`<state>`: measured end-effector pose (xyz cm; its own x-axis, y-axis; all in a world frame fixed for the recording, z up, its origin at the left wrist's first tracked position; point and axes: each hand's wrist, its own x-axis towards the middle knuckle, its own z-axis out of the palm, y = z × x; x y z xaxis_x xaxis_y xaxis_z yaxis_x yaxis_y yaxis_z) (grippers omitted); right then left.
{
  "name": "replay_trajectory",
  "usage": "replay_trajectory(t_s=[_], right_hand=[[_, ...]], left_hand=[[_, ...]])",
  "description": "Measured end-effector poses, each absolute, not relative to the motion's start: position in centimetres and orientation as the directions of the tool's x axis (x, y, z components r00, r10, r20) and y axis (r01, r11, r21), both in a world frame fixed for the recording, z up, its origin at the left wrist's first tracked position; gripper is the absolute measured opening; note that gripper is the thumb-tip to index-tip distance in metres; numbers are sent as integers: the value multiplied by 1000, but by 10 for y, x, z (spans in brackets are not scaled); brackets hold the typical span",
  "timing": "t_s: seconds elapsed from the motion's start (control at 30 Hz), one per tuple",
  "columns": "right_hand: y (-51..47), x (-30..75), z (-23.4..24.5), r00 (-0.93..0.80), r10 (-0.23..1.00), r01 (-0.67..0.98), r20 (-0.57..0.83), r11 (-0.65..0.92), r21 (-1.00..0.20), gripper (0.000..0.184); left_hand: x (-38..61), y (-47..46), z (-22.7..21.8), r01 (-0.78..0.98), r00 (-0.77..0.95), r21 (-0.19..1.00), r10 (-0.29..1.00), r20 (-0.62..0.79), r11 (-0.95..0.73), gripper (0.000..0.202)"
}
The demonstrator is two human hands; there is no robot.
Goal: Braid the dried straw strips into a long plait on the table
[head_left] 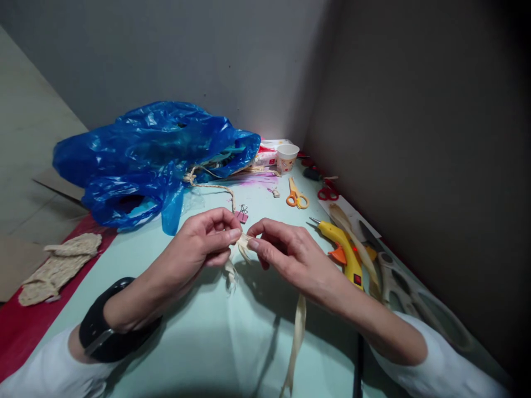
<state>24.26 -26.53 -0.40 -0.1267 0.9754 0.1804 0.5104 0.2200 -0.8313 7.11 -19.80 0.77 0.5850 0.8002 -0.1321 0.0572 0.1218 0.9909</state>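
My left hand (203,243) and my right hand (286,251) meet over the pale green table (199,342), each pinching a short plait of dry straw-coloured strips (241,243). A frayed end of the plait (230,273) hangs below my left fingers. A long loose strip (296,337) trails from under my right hand toward me. A black watch (103,326) sits on my left wrist.
A blue plastic bag (153,155) with a cord (211,185) lies at the back left. A yellow glue gun (346,251), large scissors (398,287), orange scissors (296,198), red scissors (328,192), a paper cup (287,157) and a pink clip (241,214) line the right side. Woven mats (58,265) rest at left.
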Motion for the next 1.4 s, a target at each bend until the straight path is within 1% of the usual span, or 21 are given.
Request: replay_trajectory(t_s=[0.1,0.23,0.27,0.33,0.4,0.47,0.6,0.7,0.73,0.8,0.87,0.9,0.97,1.03,1.07,1.13,1.2,1.33,1.4], right_hand=[[-265,242,-8,-117,978,501,174,209,-840,21],[-264,243,-13,-117,983,431,143,180,-884,25],[-263,244,-14,-114,985,413,133,169,-895,25],[-263,244,-15,-109,987,392,115,149,-908,24],[-262,244,-14,-109,989,392,100,135,-910,23],[-262,244,-14,-116,989,404,96,135,-905,23],[-264,243,-11,-149,980,435,134,186,-881,27],[-265,243,-10,-175,976,446,129,196,-873,27],[-265,243,-10,-183,976,442,117,188,-877,26],[-264,246,-10,-170,981,438,96,162,-884,26],[-260,251,-10,-94,991,448,95,127,-885,25],[-258,254,-11,-39,994,458,98,105,-883,26],[-254,260,-12,60,993,484,104,62,-873,26],[-250,263,-14,105,988,523,111,40,-852,25],[-249,263,-15,111,987,546,116,37,-837,24],[-247,262,-18,102,987,583,126,43,-811,23],[-247,261,-19,92,987,609,130,47,-792,22],[-246,259,-21,91,988,636,126,40,-771,21],[-246,257,-21,88,989,649,121,35,-760,21]], left_hand=[[71,-197,6,47,607,990,783,-136,135,8],[71,-195,4,32,604,992,788,-119,125,11],[71,-195,3,61,603,995,791,-102,81,13],[71,-194,3,164,601,983,798,-31,-85,14],[71,-195,3,268,590,920,804,77,-285,11],[71,-197,3,333,582,835,792,184,-439,11],[73,-204,0,395,604,679,732,316,-619,15],[75,-207,-1,431,611,601,708,355,-673,16],[75,-206,-1,437,614,601,710,345,-670,16],[73,-201,0,448,606,641,739,295,-623,16],[69,-192,-1,503,576,661,786,224,-557,18],[67,-187,-2,558,559,638,809,183,-530,20],[64,-178,-8,683,556,532,828,63,-499,21],[63,-172,-16,757,559,445,827,-63,-478,22],[64,-171,-20,770,562,420,822,-91,-480,22],[66,-171,-28,765,579,401,811,-83,-505,18],[68,-172,-32,748,595,408,801,-62,-524,12],[68,-170,-35,744,581,468,808,-100,-478,13],[67,-169,-35,732,564,520,819,-102,-440,14]])
